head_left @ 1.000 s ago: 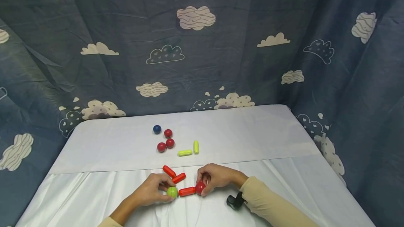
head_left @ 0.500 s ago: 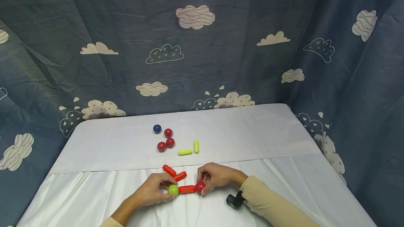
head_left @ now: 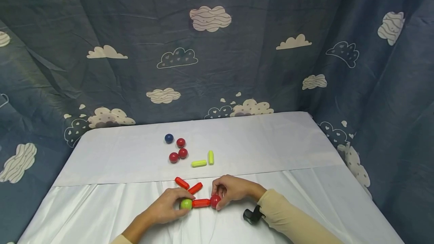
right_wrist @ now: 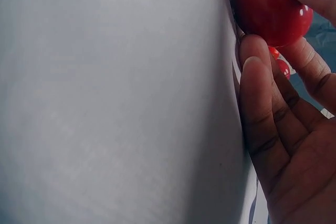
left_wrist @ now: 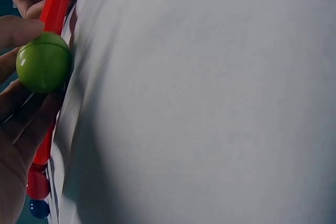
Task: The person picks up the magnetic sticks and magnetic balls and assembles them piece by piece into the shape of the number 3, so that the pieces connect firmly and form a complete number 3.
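A red ribbed rod (head_left: 201,203) lies lengthwise between a green ball (head_left: 185,204) on its left and a red ball (head_left: 215,201) on its right, with both balls right at its ends. My left hand (head_left: 167,205) holds the green ball between thumb and fingers, its fingertips reaching over the ball toward the rod. In the left wrist view the green ball (left_wrist: 44,62) shows a groove around it. My right hand (head_left: 234,191) pinches the red ball; the right wrist view shows this red ball (right_wrist: 270,9) between thumb and fingers, close to the cloth.
Just behind the hands lie two loose red rods (head_left: 182,183). Farther back are two yellow-green rods (head_left: 211,157), several red balls (head_left: 181,143) and a blue ball (head_left: 168,138). White cloth (head_left: 271,146) covers the table, and a cloud-print curtain (head_left: 217,67) hangs behind.
The green ball has come up against the rod's left end, and the rod has tilted level. My left fingers have slid forward over the ball. One loose red rod has shifted slightly right.
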{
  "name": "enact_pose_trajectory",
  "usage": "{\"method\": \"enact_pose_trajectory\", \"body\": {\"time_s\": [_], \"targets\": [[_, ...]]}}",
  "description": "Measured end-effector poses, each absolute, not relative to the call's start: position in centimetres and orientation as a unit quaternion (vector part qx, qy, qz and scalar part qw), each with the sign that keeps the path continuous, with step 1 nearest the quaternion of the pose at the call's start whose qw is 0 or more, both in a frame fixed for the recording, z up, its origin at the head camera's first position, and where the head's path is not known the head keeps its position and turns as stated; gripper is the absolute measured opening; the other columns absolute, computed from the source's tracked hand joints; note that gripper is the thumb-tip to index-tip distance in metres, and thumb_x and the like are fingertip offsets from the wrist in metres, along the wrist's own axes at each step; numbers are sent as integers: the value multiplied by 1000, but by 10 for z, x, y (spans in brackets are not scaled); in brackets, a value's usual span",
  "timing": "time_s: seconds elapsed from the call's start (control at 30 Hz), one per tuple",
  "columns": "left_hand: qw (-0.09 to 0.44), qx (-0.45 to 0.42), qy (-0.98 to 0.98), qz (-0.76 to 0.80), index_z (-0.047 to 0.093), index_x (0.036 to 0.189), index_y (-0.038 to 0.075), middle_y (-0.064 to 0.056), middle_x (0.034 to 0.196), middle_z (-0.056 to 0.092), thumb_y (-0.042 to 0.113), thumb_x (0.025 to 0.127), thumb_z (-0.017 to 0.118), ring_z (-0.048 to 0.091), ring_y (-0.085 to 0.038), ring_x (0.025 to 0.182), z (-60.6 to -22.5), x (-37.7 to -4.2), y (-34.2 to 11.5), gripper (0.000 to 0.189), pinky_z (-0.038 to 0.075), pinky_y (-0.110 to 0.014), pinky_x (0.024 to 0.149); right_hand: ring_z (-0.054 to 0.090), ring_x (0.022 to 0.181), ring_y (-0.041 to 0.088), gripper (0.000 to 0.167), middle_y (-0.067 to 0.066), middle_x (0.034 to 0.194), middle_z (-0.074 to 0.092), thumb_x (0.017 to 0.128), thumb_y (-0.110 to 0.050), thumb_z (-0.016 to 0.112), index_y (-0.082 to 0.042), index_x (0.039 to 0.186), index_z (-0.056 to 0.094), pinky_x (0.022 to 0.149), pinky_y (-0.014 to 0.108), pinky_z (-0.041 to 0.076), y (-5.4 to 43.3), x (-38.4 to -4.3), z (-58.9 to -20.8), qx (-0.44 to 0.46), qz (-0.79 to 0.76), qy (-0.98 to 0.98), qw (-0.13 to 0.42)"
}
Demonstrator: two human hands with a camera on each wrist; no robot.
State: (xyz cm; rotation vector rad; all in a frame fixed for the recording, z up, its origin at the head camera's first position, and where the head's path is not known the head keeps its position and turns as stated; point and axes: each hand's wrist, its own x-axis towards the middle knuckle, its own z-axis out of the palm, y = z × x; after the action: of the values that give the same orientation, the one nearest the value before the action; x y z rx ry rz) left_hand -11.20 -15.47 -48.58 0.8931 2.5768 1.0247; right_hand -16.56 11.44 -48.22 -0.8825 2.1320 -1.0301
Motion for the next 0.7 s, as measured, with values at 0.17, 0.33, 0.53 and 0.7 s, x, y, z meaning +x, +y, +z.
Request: {"method": "enact_pose_trajectory", "body": {"time_s": [0.17,0.33,0.53,0.7], "targets": [[105,308,881,343,70,109,13,6,108,68,19,83,74,58,-8,98,-488,-112,-150,26,47,-35,89,51,62,2,27,-7,69,58,71,-10,85,-14,87,63,57,17,40,114,-166,-483,-333,-386,805,304],[91,306,886,336,70,110,12,4,108,69,24,86,72,57,-9,96,-489,-111,-147,27,46,-34,86,50,62,2,27,-7,69,57,71,-10,85,-14,87,63,57,17,39,114,-166,-482,-337,-385,804,301],[70,299,896,321,71,107,15,4,106,69,26,87,71,57,-14,97,-491,-109,-143,23,45,-38,86,49,60,2,28,-7,67,57,71,-11,85,-14,86,63,55,17,38,114,-167,-481,-342,-387,802,299],[61,297,897,320,73,105,15,6,103,69,25,87,70,58,-12,97,-494,-109,-142,20,46,-37,86,49,60,2,28,-6,67,57,71,-12,85,-15,87,63,56,17,38,114,-167,-481,-340,-383,804,303]]}}
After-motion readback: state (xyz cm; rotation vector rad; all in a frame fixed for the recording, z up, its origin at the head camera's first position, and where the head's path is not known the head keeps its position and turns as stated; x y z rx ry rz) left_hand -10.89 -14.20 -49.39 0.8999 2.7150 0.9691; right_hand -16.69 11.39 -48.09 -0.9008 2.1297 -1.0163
